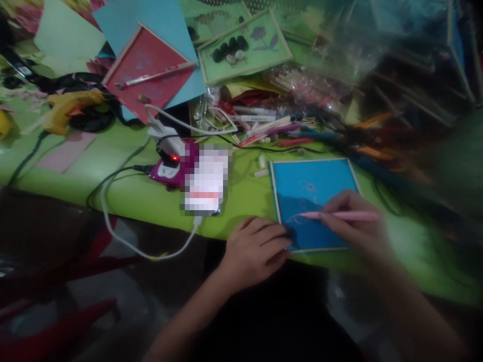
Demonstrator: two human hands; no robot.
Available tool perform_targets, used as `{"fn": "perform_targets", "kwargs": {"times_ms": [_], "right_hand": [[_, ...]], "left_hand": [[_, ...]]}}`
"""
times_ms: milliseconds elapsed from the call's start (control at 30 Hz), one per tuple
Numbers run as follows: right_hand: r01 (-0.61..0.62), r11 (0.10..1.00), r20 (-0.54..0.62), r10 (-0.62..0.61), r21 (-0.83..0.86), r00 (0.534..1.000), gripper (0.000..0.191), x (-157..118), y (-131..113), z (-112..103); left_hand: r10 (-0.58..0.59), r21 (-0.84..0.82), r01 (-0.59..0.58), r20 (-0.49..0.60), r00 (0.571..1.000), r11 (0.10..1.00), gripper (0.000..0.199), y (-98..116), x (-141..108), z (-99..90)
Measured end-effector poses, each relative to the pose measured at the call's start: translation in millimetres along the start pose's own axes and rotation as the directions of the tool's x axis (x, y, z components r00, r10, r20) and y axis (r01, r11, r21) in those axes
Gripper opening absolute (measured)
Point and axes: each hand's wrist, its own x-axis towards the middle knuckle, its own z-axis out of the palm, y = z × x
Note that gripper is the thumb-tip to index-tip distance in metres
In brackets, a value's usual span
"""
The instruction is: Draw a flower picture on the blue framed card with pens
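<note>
The left hand (256,246), fingers loosely spread, rests at the near-left corner of the board (326,178), by the near edge of the tabletop (245,193); the right hand (352,229) pinches a pen (352,215), mid-drawing, I'd judge. Further strokes need steadiness.

No word, brand or number legible. Phone (206,176), near edge of the worktop (245,188), left of middle: screen pixelated, reddish band (204,195) low on it, any text lost. White-barrelled pens (256,118), beyond the phone toward the far edge: dark print, too small to read. Black band (37,78), far left: small pale label (25,71), unreadable. Blue framed panel (334,176), near edge, right of middle: pink line marks (310,187), one rayed; cannot tell any letters.
</note>
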Motion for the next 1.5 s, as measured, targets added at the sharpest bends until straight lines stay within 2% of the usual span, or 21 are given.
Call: {"fn": "perform_targets", "kwargs": {"times_ms": [633, 1167, 1500], "right_hand": [[0.000, 0.998, 0.048, 0.003, -0.055, 0.999, 0.013, 1.0, -3.6, 0.6], [0.022, 0.996, 0.036, -0.019, -0.090, 0.999, 0.012, 1.4, -2.0, 3.2], [0.032, 0.995, 0.002, -0.032, -0.097, 0.999, 0.018, 2.6, -2.9, 6.5]], "left_hand": [[0.008, -0.016, -0.008, -0.026, 1.000, 1.000, 0.007, 0.3, 0.4, 1.0], [0.001, -0.031, -0.001, -0.016, 1.000, 1.000, 0.009, -0.7, -0.6, 0.7], [0.002, -0.026, -0.002, -0.017, 1.000, 1.000, 0.009, -0.2, 0.0, 0.6]]}}
